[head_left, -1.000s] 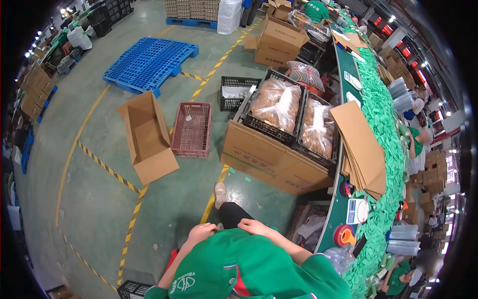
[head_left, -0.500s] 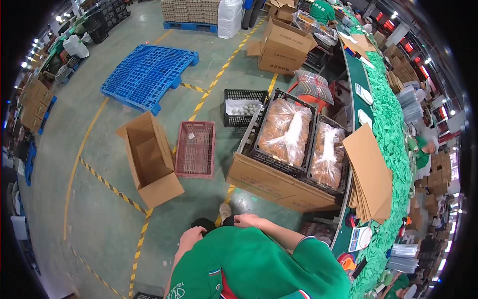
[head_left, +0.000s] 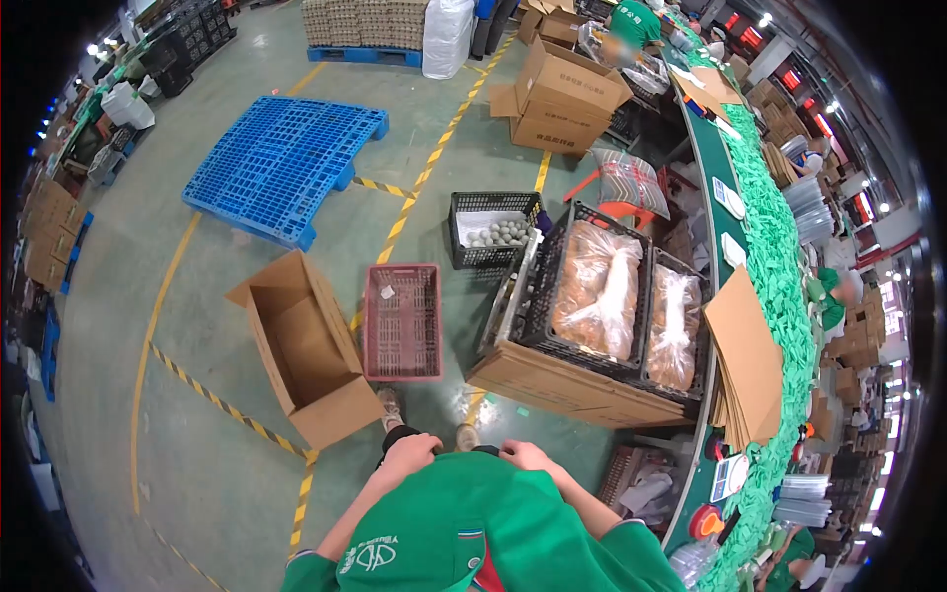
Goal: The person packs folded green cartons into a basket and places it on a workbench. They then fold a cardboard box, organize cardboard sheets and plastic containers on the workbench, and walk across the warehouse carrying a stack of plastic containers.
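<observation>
My left hand (head_left: 410, 453) rests low at my waist, by the hem of my green shirt, its fingers curled at the dark trousers. My right hand (head_left: 528, 456) is at the other side of the hem, fingers mostly tucked out of sight. Whether either holds anything cannot be made out. Ahead on the floor are an open, empty cardboard box (head_left: 305, 349) and a reddish plastic crate (head_left: 402, 322). To the right, black crates (head_left: 541, 310) hold bagged brown goods (head_left: 596, 290).
A blue pallet (head_left: 286, 166) lies on the floor ahead left. A black crate of round items (head_left: 496, 232) stands ahead. On the right runs a green work table (head_left: 702, 212) with flat cardboard sheets (head_left: 747, 360), scales and green packets. Co-workers stand along it.
The view has shifted, and the box and crates sit slightly lower in it. Both feet now show. My left hand has come further forward, and my right hand lies further right.
</observation>
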{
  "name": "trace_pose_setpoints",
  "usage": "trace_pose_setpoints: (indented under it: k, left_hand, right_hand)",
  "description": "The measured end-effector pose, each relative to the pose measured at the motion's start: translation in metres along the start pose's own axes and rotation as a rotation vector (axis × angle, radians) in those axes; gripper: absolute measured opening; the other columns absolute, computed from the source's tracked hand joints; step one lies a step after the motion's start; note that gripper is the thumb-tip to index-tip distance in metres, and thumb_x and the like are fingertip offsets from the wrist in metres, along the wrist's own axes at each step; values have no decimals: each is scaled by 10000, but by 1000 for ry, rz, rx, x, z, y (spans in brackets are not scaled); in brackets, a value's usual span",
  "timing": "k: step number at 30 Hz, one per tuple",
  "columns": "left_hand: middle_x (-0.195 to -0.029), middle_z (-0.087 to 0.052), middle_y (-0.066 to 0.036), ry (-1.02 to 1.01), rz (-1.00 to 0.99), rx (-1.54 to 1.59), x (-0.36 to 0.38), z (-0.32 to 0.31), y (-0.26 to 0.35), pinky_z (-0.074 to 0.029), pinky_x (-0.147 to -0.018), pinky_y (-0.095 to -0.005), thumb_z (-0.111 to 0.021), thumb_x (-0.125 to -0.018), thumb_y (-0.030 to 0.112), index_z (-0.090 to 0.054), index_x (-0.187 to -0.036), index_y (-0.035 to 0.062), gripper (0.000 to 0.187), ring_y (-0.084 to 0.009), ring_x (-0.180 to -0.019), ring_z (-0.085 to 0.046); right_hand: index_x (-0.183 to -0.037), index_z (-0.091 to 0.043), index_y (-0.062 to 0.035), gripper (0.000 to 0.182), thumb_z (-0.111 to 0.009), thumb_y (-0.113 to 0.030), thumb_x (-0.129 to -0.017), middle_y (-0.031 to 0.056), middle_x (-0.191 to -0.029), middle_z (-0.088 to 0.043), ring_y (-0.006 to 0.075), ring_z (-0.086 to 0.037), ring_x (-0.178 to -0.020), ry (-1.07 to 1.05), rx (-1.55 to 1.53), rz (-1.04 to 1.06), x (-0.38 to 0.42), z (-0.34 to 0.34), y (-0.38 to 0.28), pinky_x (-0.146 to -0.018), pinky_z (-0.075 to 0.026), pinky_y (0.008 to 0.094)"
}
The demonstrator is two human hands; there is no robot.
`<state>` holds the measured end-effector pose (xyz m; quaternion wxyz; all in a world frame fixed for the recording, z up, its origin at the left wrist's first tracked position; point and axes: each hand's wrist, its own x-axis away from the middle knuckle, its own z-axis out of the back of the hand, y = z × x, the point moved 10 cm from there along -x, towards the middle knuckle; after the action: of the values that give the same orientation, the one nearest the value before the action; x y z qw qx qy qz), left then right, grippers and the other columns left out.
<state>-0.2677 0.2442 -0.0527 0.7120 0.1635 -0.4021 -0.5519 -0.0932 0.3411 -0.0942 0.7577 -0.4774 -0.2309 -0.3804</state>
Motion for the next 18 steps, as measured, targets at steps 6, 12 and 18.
trace_pose_setpoints:
  k: [6, 12, 18]
  left_hand:
    - [-877, -621, -128, -50, -23, -27, -5, 55, -61, -463, -760, -397, -453, -717, 97, -620, -909, 88, 254, -288, -862, -586]
    - [-943, -623, -121, -213, 50, 28, -22, 55, -151, -457, -786, -390, -447, -752, 157, -612, -958, 97, 271, -307, -901, -575]
    - [-871, -630, -140, -289, 197, 133, -69, 3, -331, -469, -745, -363, -534, -748, 218, -633, -910, 78, 236, -286, -828, -603]
  right_hand:
    - [-946, -587, -99, 305, -488, -336, -781, 179, -934, -606, 339, -562, -913, 41, -104, -151, -13, -28, -37, -786, -434, 406]
    - [-927, -590, -121, 269, -488, -322, -781, 138, -907, -618, 301, -575, -886, 34, -149, -264, -12, -69, -48, -778, -444, 395]
    - [-860, -577, -108, 235, -475, -310, -798, 106, -848, -612, 282, -577, -823, 93, -297, -391, 15, -123, -38, -705, -443, 399]
